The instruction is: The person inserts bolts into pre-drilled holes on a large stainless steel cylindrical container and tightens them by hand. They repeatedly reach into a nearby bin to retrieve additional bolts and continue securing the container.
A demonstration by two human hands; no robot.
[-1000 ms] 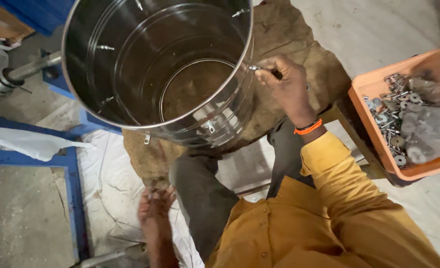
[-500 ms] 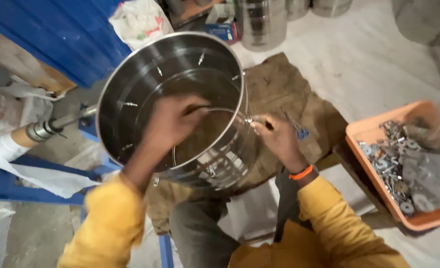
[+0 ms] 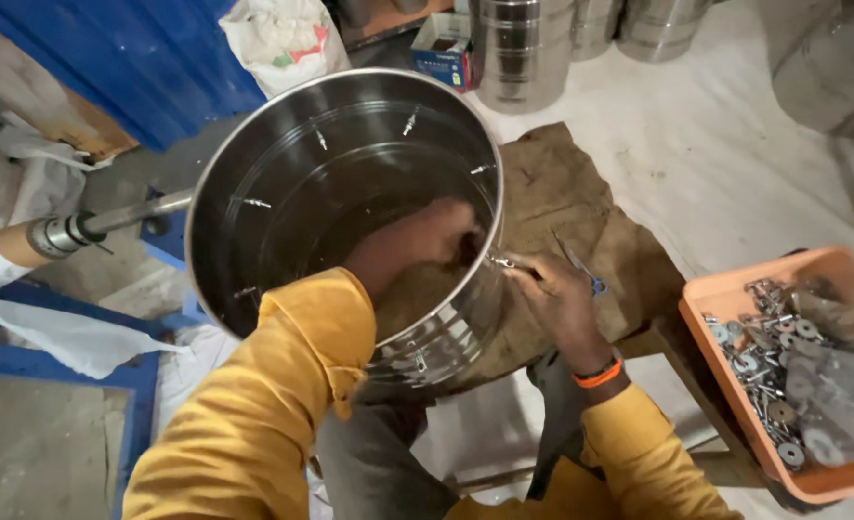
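Note:
A large shiny steel drum (image 3: 282,164) lies tilted toward me, with small screws sticking through its wall. My left hand (image 3: 436,236) reaches inside it and presses against the inner wall near the rim. Outside the same spot, my right hand (image 3: 557,299) pinches a small screw (image 3: 502,262) that pokes through the rim. An orange band circles my right wrist.
An orange tray (image 3: 725,299) of screws and washers sits at the right. Brown sacking (image 3: 581,202) lies under the drum. A metal shaft (image 3: 109,223) juts in from the left over a blue frame (image 3: 22,351). More steel drums (image 3: 518,48) stand behind.
My left hand came up from by my knee and went into the drum. The view shifted back, showing more floor. My right hand stayed at the rim.

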